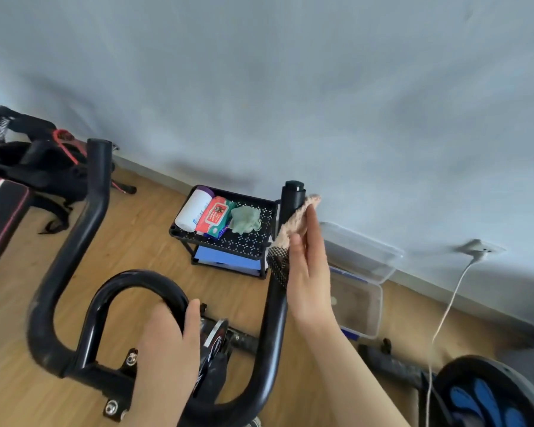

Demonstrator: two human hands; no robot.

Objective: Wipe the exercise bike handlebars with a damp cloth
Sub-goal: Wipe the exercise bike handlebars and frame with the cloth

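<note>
Up close, the right hand (305, 272) presses a pinkish cloth (293, 223) flat against the right upright bar of the black handlebars (272, 318), its fingers (313, 229) extended and nearly straight rather than curled, the thumb pinning the cloth's lower edge. The cloth lies just below the bar's capped tip, above a mesh-textured grip section. The left hand (167, 343) is closed around the inner looped bar (130, 278) near the stem, thumb wrapped over the tube. Beyond the bars, on the wooden floor (142, 241), stands a small black rack (253, 245) holding a white canister (193, 211), a red wipes pack (215, 215) and a green cloth (245, 218). Clear plastic tubs (361, 291) sit against the wall, beside a white cable (444, 309).
</note>
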